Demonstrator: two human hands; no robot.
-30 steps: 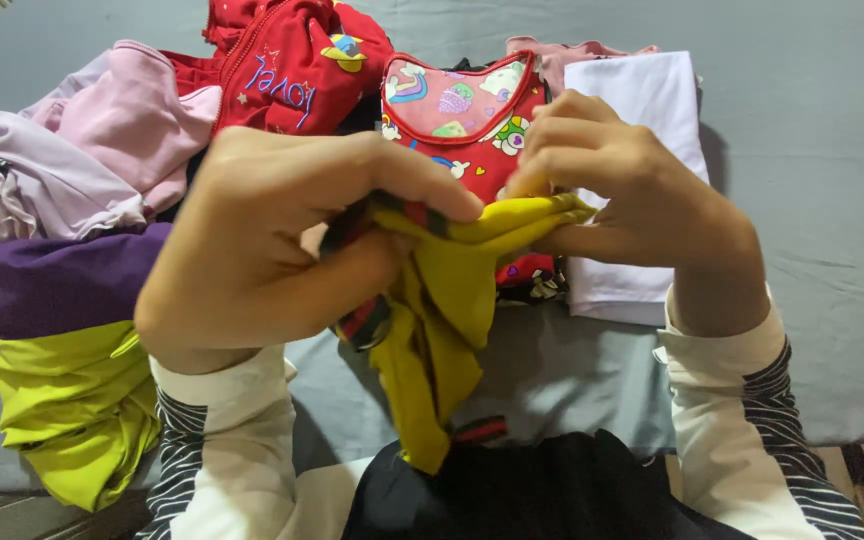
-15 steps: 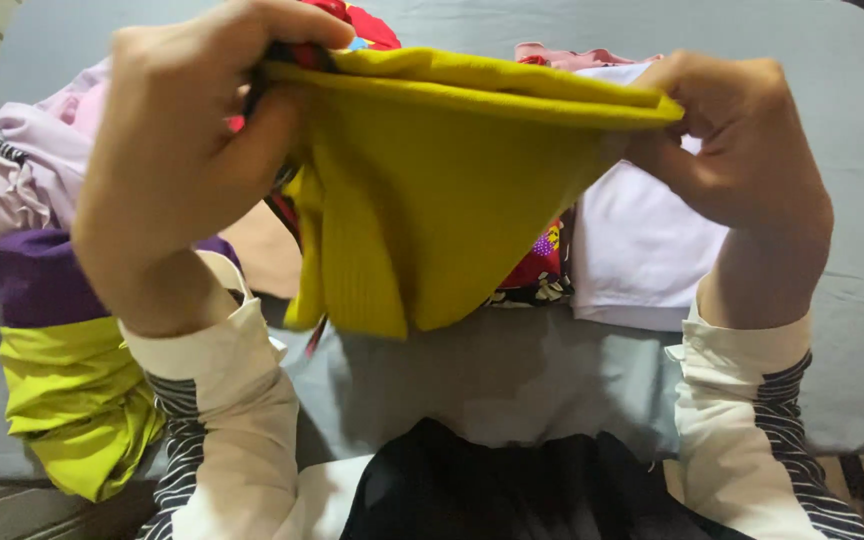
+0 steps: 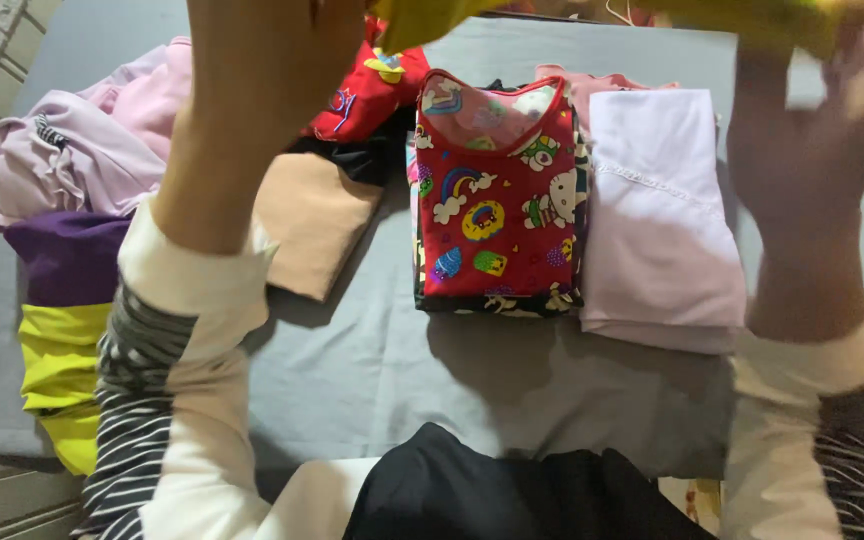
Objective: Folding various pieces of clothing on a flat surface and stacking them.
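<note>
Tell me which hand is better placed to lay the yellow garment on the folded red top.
Probably the left hand: its end of the yellow garment hangs beside the red cartoon-print top. The right hand is beyond the folded pale pink garment.

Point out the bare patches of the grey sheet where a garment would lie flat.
The widest bare stretch of grey sheet lies below the red printed top and the folded white cloth, and runs up between the tan garment and the red top. The far strip is also bare. The left side is crowded: a lilac, purple and lime pile.
</note>
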